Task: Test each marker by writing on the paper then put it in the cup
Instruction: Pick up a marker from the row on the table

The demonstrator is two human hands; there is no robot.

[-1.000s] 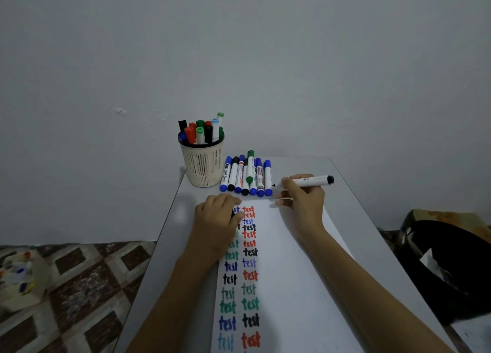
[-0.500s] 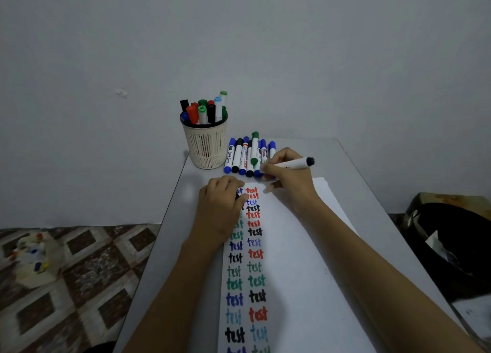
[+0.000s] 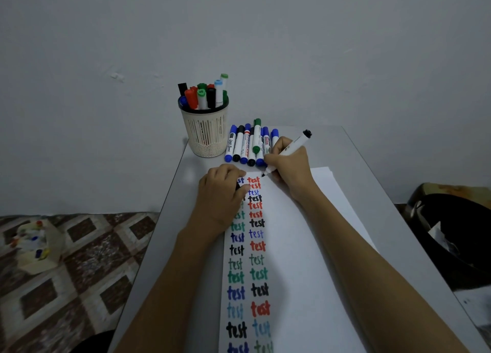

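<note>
The grey table [image 3: 372, 193] fills the lower middle of your view, set against a plain wall. On it lies the white paper [image 3: 305, 259], running lengthwise toward you, with two columns of the word "test" [image 3: 257, 223] in red, blue, black and green down its left part.

At the table's far left corner stands the cream slotted cup [image 3: 206, 133], upright, holding a cluster of capped markers [image 3: 203, 96]. Just right of the cup, a row of markers [image 3: 248, 145] lies side by side on the table, a green-capped one resting on top of the row.

Your left hand [image 3: 220, 201] rests curled on the paper's top left, covering part of the first column; a small dark object shows under its fingers, identity unclear. Your right hand [image 3: 288, 166] is closed around the black marker [image 3: 295, 146] in a writing grip. Tip points down-left, at the paper's top edge beside the uppermost red "test"; contact cannot be confirmed. The marker's black rear end tilts up and to the right.
</note>
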